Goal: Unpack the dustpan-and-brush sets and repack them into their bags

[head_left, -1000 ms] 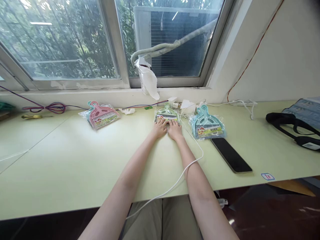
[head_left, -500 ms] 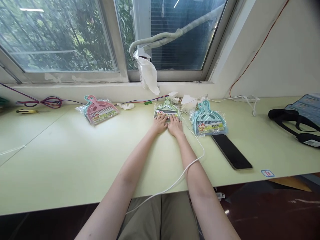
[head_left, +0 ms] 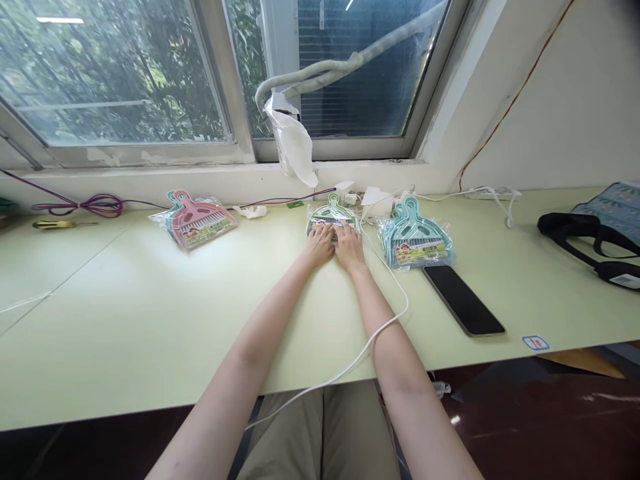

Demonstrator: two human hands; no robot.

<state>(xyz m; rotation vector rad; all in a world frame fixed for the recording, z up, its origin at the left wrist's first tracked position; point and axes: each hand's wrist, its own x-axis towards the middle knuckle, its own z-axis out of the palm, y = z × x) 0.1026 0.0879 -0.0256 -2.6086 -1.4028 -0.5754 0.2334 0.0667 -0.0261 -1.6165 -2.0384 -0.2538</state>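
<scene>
A green dustpan-and-brush set in clear wrap lies flat at the back middle of the table. My left hand rests palm down on its lower left, and my right hand lies on its lower right, fingers extended on both. The hands are side by side and hide the pack's near edge. To the right is a stack of wrapped teal dustpan sets. Farther left, a wrapped pink set overlaps a teal one.
A white cable crosses over my right forearm. A black phone lies right of my arm, with black goggles beyond. Bundled wires and a yellow-handled tool are at the back left of the table.
My right hand's fingers have shifted slightly on the green pack. The camera view has moved a little; the other objects lie as before.
</scene>
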